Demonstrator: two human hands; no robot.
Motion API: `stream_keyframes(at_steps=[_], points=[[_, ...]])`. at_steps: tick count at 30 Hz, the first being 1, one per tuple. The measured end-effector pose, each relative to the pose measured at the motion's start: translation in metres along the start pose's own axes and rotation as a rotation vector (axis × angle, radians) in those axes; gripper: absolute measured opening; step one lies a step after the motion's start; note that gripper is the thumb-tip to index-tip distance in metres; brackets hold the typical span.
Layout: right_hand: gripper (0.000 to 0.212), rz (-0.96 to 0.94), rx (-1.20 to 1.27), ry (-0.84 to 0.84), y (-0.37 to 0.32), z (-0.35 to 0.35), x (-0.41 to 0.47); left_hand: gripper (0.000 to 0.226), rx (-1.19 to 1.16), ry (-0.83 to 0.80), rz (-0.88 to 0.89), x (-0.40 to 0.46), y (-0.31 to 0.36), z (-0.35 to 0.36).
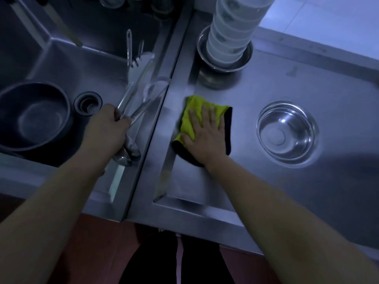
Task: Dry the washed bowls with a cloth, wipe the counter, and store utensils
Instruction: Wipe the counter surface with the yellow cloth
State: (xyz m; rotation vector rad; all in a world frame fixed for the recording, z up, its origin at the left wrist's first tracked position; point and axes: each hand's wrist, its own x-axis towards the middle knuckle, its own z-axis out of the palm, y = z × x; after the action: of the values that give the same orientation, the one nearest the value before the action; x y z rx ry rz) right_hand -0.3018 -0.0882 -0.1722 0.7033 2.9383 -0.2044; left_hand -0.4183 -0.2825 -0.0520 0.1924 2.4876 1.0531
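Hands: left (106, 128) grips utensils (135, 93) | right (205, 136) flat on cloth (190, 117)

Dim bluish light falls on pale floor tiles (328, 15) beyond the steel unit.

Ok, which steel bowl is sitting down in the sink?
The large dark steel bowl left of the drain; the shiny one and the stack's base bowl stand on the counter.
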Motion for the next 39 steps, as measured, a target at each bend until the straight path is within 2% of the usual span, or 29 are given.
stream_keyframes(at_steps=[5,8,11,14,19,23,29,32,34,36,37,39], points=[[0.074,-0.106,0.028,0.022,-0.028,0.01,-0.058,0.024,-0.012,-0.019,0.013,-0.002,0.008,0.0],[0.075,-0.22,-0.006,-0.023,-0.018,0.011,-0.089,0.028,0.008,-0.06,0.037,-0.007,0.016,0.005],[0.074,-0.268,-0.016,-0.053,0.004,0.005,-0.117,0.025,0.079,-0.035,0.101,-0.013,0.023,0.013],[0.075,-0.154,0.009,-0.073,0.025,-0.003,-0.142,0.024,0.119,-0.043,0.136,-0.021,0.03,0.023],[0.08,0.151,0.019,-0.143,0.07,-0.008,-0.176,0.027,0.1,-0.168,0.173,-0.042,0.044,0.045],[0.076,0.345,0.027,-0.187,0.102,-0.014,-0.198,0.024,0.103,-0.269,0.192,-0.058,0.06,0.063],[0.075,0.526,0.076,-0.221,0.145,-0.024,-0.232,0.022,0.148,-0.354,0.234,-0.076,0.082,0.088],[0.077,0.533,0.157,-0.27,0.16,-0.03,-0.242,0.021,0.19,-0.376,0.26,-0.087,0.095,0.106],[0.072,0.526,0.254,-0.178,0.17,-0.039,-0.244,0.02,0.209,-0.377,0.274,-0.094,0.104,0.12],[0.053,0.571,0.308,0.067,0.188,-0.047,-0.246,0.021,0.242,-0.37,0.295,-0.101,0.111,0.135],[0.044,0.608,0.276,0.148,0.198,-0.05,-0.248,0.021,0.256,-0.367,0.309,-0.104,0.113,0.143],[0.035,0.681,0.196,0.195,0.218,-0.052,-0.247,0.024,0.283,-0.346,0.341,-0.112,0.117,0.158]])
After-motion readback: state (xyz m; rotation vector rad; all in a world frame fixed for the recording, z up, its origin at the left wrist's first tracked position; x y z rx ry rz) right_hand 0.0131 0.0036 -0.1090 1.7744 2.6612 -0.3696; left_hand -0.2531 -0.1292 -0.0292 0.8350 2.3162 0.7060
